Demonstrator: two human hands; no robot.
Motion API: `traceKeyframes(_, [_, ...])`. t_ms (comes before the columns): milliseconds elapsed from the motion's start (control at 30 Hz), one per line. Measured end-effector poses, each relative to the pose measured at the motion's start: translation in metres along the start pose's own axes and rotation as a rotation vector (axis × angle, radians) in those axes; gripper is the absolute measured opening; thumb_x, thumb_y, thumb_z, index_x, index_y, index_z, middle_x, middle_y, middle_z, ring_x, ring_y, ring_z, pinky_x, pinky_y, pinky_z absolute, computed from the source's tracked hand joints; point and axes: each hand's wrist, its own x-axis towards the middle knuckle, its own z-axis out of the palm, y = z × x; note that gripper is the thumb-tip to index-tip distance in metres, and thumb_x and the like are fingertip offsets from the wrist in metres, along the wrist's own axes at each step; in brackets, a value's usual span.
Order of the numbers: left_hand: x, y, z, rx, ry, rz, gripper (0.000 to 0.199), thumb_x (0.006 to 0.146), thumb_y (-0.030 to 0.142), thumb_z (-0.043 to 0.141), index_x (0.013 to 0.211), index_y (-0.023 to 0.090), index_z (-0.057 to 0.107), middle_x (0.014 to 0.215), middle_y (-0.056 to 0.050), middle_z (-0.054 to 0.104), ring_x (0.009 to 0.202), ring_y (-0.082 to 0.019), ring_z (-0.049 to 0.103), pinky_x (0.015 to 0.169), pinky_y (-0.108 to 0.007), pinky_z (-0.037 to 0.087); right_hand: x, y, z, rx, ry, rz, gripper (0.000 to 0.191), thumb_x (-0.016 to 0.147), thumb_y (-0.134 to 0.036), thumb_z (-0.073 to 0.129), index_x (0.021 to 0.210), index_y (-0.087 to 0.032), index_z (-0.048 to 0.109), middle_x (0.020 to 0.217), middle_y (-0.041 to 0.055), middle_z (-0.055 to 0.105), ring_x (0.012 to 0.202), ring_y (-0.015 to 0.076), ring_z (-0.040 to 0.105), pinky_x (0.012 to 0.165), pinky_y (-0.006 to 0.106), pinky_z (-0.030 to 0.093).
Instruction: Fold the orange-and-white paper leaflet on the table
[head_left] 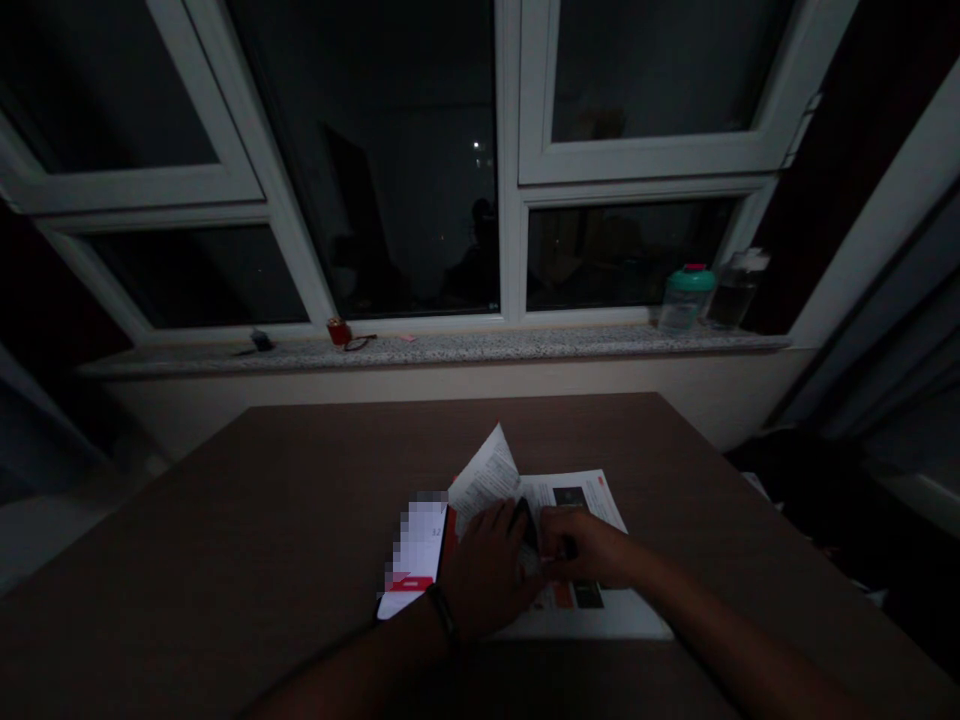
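A printed paper sheet [592,610] lies on the brown table [262,540], with one leaf [484,475] folded up and standing at its far left. My left hand [484,575] presses flat on the sheet near that fold. My right hand [581,548] meets it from the right, fingers pinched on a small dark object [525,520] that I cannot identify in the dim light. A lit phone [416,565] lies flat just left of my left hand.
A stone window sill [450,348] runs behind the table. On it stand a teal-lidded jar [684,297], a clear bottle [735,288] and a small red object [337,331]. Dark window panes rise above. A dark shape sits off the table's right edge.
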Motion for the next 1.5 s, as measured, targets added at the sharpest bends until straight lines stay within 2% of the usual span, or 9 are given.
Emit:
traceKeyframes(300, [0.000,-0.001,-0.002,-0.016,-0.007,-0.001,0.068,0.087,0.052,0.058,0.141,0.013,0.041,0.149,-0.016,0.038,0.137,-0.033,0.033,0.111,-0.049,0.029,-0.006,-0.003,-0.005,0.073,-0.113,0.000,0.022,0.065,-0.017,0.083,0.072,-0.018,0.062,0.078,-0.0036,0.057,0.074,0.0127,0.054,0.064,0.021,0.039])
traceKeyframes(500, [0.001,-0.002,-0.003,-0.019,-0.038,-0.006,0.070,0.083,0.047,0.063,0.141,0.013,0.041,0.150,-0.016,0.036,0.138,-0.034,0.033,0.111,-0.050,0.030,-0.008,0.001,-0.003,0.125,0.019,0.083,0.019,0.066,-0.012,0.077,0.071,-0.017,0.060,0.073,-0.0046,0.055,0.067,0.0109,0.051,0.059,0.021,0.037])
traceKeyframes(800, [-0.001,-0.006,0.000,-0.036,0.009,0.026,0.069,0.083,0.048,0.065,0.139,0.015,0.042,0.148,-0.015,0.039,0.135,-0.033,0.035,0.110,-0.050,0.030,-0.006,0.006,0.001,0.277,0.136,0.205,0.017,0.072,-0.021,0.071,0.069,-0.018,0.055,0.063,-0.0046,0.052,0.057,0.0103,0.045,0.052,0.020,0.032])
traceKeyframes(967, [-0.003,-0.001,-0.008,-0.095,0.026,0.117,0.054,0.084,0.050,0.065,0.128,0.021,0.051,0.136,-0.010,0.050,0.123,-0.031,0.044,0.105,-0.047,0.035,-0.004,0.007,0.004,0.352,0.139,0.241,0.022,0.074,-0.029,0.073,0.072,-0.018,0.054,0.056,-0.0071,0.047,0.051,0.0089,0.040,0.047,0.019,0.028])
traceKeyframes(1067, [-0.001,0.002,-0.013,-0.102,0.001,0.146,0.039,0.089,0.039,0.062,0.124,0.024,0.053,0.128,-0.006,0.054,0.119,-0.027,0.047,0.102,-0.044,0.037,-0.004,0.002,0.003,0.264,0.131,0.228,0.018,0.074,-0.027,0.072,0.073,-0.018,0.056,0.058,-0.0060,0.049,0.053,0.0097,0.044,0.048,0.020,0.030])
traceKeyframes(1167, [0.001,0.000,-0.012,-0.104,-0.014,0.141,0.035,0.089,0.032,0.063,0.122,0.026,0.053,0.125,-0.004,0.055,0.117,-0.026,0.048,0.101,-0.042,0.038,-0.006,-0.003,0.003,0.131,0.085,0.132,0.015,0.073,-0.022,0.072,0.075,-0.018,0.058,0.068,-0.0032,0.057,0.061,0.0117,0.051,0.054,0.021,0.036])
traceKeyframes(1267, [0.001,-0.003,-0.008,-0.112,0.002,0.115,0.045,0.087,0.033,0.065,0.128,0.024,0.049,0.131,-0.007,0.053,0.121,-0.028,0.046,0.103,-0.043,0.037,-0.009,-0.006,0.003,0.041,0.017,0.033,0.017,0.071,-0.020,0.074,0.077,-0.019,0.057,0.080,-0.0015,0.061,0.069,0.0128,0.055,0.062,0.022,0.040])
traceKeyframes(1367, [0.000,-0.005,-0.003,-0.111,0.028,0.076,0.055,0.086,0.037,0.066,0.134,0.022,0.044,0.140,-0.010,0.046,0.128,-0.030,0.041,0.106,-0.046,0.034,-0.008,-0.008,0.002,-0.022,-0.009,0.019,0.018,0.071,-0.018,0.073,0.078,-0.019,0.056,0.082,-0.0018,0.061,0.071,0.0131,0.056,0.064,0.022,0.040])
traceKeyframes(1500, [-0.001,-0.005,-0.004,-0.121,0.030,0.072,0.058,0.085,0.038,0.067,0.135,0.022,0.043,0.143,-0.010,0.044,0.130,-0.030,0.040,0.107,-0.047,0.034,-0.003,-0.007,-0.002,-0.100,0.088,0.083,0.015,0.074,-0.014,0.069,0.077,-0.020,0.055,0.079,-0.0022,0.059,0.072,0.0137,0.054,0.063,0.022,0.038])
